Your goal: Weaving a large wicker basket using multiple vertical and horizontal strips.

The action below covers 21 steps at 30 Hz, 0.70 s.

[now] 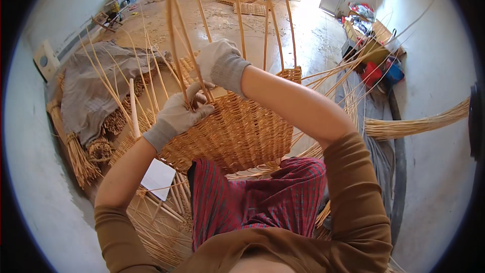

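A wicker basket (247, 131) stands by the knees (207, 172), probably light, springy, best held at its woven rim, the left hand (178, 114) curled closed round upright rods (172, 30), the right hand's (217, 59) fingers hidden, its grip unclear.

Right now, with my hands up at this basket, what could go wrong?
The tall stakes rise above the basket in front of you, so one might spring toward your face. Your left hand is among stakes at the rim; a sharp bend there could crack one. The bundle juts in at your right and might snag your sleeve if you turn.
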### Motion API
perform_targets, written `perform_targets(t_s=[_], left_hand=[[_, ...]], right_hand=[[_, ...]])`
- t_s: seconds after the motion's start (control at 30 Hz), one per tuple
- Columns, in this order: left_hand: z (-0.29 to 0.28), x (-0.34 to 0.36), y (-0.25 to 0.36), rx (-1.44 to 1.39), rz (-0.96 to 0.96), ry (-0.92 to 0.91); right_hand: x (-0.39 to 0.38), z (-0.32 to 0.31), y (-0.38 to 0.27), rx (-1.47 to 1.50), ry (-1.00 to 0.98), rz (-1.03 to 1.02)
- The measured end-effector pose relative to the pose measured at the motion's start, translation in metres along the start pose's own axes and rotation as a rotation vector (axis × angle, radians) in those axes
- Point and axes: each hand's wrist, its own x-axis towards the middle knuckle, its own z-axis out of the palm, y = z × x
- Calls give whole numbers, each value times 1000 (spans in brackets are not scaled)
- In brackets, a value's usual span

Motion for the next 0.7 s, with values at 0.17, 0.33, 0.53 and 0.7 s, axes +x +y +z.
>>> perform_targets(t_s=[0.17, 0.33, 0.53, 0.7], left_hand=[[-8, -6, -16, 104, -5, 24], [-8, -13, -7, 108, 59, -12], [-24, -24, -9, 184, 113, 19], [-20, -17, 13, 391, 366, 120]], right_hand=[[-66, -58, 24, 778, 660, -166], [-63, -68, 19, 1157, 875, -469], [-123, 92, 54, 1712, 926, 335], [-173, 163, 10, 2111, 914, 393]])
